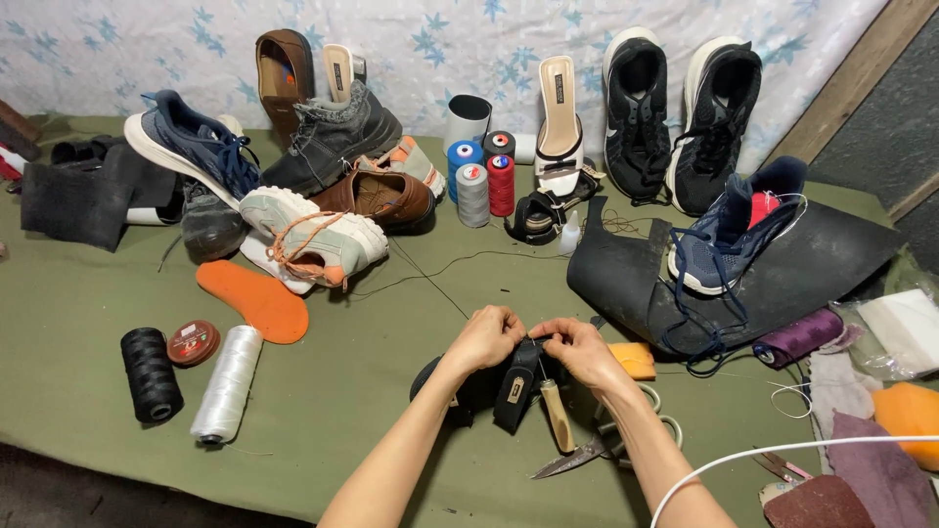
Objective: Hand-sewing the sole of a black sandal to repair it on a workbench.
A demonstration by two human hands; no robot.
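Now, from largest to smallest:
Black sandal (460, 386): lies on green table (78, 323), under both hands.
Left hand (486, 337): pinches its strap (515, 381).
Right hand (577, 349): pinches same strap.
Risk: thread may slip; scissors (587, 452) are near the wrist.

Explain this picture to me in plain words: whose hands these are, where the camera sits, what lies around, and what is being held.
There is no machine here. A camera worn on a person's head looks down at their two bare hands over a green cloth-covered surface.

The left hand and right hand meet over a black sandal, both pinching its black strap. A wooden-handled tool lies just below the right hand, beside scissors.

Further off lie a pile of shoes, an orange insole, a black thread spool and a white thread spool, small coloured thread cones, two black sneakers against the wall, and a blue sneaker on a black rubber sheet.
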